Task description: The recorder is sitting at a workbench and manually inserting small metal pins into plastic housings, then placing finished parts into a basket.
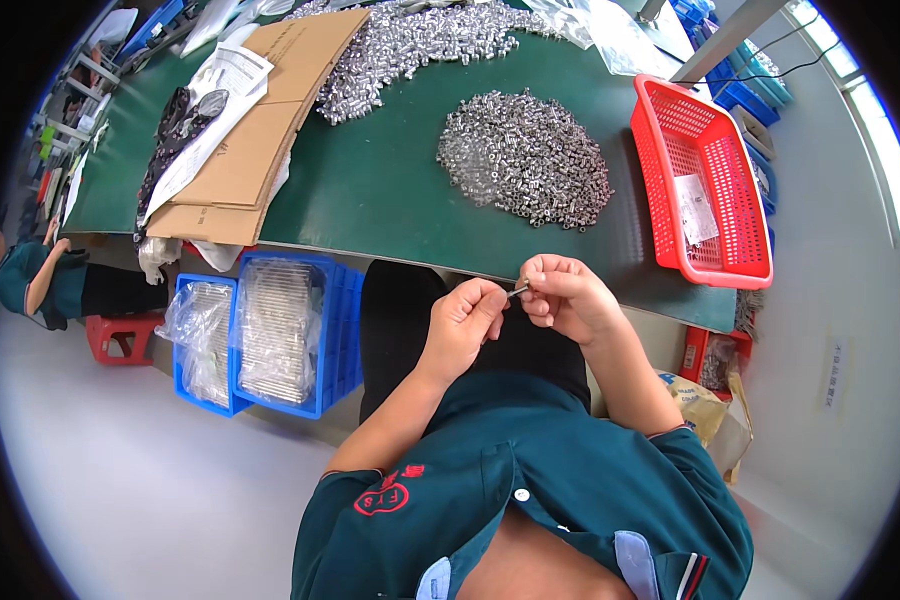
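A small metal piece [519, 289] was pinched from both sides

The left hand [464, 322] and right hand [569, 297] gripped it narrowly between thumb and finger, just off the near edge of the green table [390, 175]. It looked light, stiff and perhaps slippery; a pinch near its ends seemed surest. Beyond lay a pile of metal parts [540, 155], and to its right a red basket [660, 190]. The shirt [580, 480] bore a red emblem [382, 498] with lettering; a wall sign [833, 373] bore more.
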Motion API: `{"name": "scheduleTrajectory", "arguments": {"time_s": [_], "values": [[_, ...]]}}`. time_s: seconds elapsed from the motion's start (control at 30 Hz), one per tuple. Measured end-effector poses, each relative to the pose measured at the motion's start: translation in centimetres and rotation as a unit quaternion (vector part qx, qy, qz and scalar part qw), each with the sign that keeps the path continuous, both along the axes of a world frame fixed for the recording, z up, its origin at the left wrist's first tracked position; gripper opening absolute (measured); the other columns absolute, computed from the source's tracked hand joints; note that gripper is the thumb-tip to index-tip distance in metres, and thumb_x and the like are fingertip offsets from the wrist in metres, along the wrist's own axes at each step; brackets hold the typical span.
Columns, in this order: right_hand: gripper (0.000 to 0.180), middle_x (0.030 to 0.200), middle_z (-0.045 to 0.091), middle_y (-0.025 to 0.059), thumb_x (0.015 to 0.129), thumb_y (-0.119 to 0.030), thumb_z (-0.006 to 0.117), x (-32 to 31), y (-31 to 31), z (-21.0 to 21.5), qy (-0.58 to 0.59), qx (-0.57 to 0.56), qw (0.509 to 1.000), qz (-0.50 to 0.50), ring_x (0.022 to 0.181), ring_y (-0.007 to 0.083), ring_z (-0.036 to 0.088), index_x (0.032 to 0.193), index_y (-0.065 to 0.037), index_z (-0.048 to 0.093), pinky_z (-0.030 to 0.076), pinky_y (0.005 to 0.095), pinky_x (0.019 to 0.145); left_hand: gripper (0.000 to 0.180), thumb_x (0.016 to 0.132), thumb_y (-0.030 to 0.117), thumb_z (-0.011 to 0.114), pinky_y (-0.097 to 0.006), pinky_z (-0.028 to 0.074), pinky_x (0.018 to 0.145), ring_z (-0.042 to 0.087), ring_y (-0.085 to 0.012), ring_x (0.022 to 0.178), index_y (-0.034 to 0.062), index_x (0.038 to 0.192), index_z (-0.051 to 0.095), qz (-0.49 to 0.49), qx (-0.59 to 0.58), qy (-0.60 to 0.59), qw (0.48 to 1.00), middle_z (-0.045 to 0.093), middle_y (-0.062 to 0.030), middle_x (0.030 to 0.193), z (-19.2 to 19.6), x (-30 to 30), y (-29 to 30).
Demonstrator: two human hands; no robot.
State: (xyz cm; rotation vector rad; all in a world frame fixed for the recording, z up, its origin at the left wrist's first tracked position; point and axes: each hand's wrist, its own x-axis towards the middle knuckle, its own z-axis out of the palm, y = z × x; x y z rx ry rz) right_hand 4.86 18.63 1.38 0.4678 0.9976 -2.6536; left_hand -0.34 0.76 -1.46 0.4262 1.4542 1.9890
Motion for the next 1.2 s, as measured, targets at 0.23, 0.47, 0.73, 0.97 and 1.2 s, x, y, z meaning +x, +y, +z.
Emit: {"name": "scheduleTrajectory", "arguments": {"time_s": [0.23, 0.47, 0.73, 0.97, 1.2], "values": [[0.009, 0.075, 0.061, 0.0088, 0.085, -0.011, 0.059, 0.3, 0.0, 0.0, 0.003, -0.058, 0.998, 0.018, 0.057, 0.0109, 0.053, 0.083, -0.002, 0.057, 0.042, 0.0237, 0.047, 0.02, 0.093, 0.018, 0.056, -0.019, 0.035, 0.045, 0.047, -0.0042, 0.051, 0.0019, 0.082, 0.06, 0.01, -0.022, 0.017, 1.0, 0.053, 0.0008, 0.06, 0.1, 0.1, -0.3], [0.007, 0.075, 0.061, 0.0099, 0.087, -0.008, 0.057, 0.6, -0.4, 0.9, -0.008, 0.046, 0.999, -0.003, 0.058, 0.0139, 0.059, 0.086, 0.0, 0.056, 0.05, 0.0275, 0.05, 0.016, 0.092, 0.015, 0.057, -0.02, 0.035, 0.044, 0.047, -0.0042, 0.049, 0.0025, 0.082, 0.06, 0.031, -0.061, 0.15, 0.986, 0.053, 0.0009, 0.056, 0.3, 0.1, -0.4], [0.011, 0.077, 0.062, 0.0057, 0.09, -0.01, 0.056, 0.8, -2.4, 1.1, 0.045, 0.085, 0.994, -0.044, 0.061, 0.0103, 0.059, 0.094, -0.001, 0.059, 0.052, 0.0252, 0.055, 0.02, 0.093, 0.022, 0.054, -0.018, 0.031, 0.042, 0.042, -0.0022, 0.046, 0.0053, 0.083, 0.06, 0.0, -0.021, -0.029, 0.999, 0.05, 0.0022, 0.056, 0.1, 0.2, -0.6], [0.016, 0.078, 0.061, 0.0014, 0.087, -0.002, 0.058, 1.1, -3.7, 1.5, 0.09, 0.403, 0.906, -0.088, 0.061, 0.0055, 0.053, 0.102, 0.001, 0.061, 0.045, 0.0191, 0.055, 0.024, 0.095, 0.026, 0.052, -0.018, 0.032, 0.046, 0.042, -0.0041, 0.049, 0.0061, 0.082, 0.056, -0.028, 0.053, -0.119, 0.991, 0.049, 0.0012, 0.057, -0.1, 0.0, -0.3], [0.021, 0.084, 0.06, 0.0092, 0.079, -0.002, 0.063, -1.4, 0.6, 1.2, 0.156, 0.765, 0.606, -0.152, 0.067, 0.0192, 0.059, 0.099, -0.004, 0.065, 0.048, 0.0283, 0.061, 0.022, 0.094, 0.022, 0.052, -0.018, 0.03, 0.044, 0.042, -0.0044, 0.049, 0.0055, 0.079, 0.054, 0.006, 0.047, -0.13, 0.99, 0.047, 0.0019, 0.056, 0.3, -0.3, -0.8]]}}
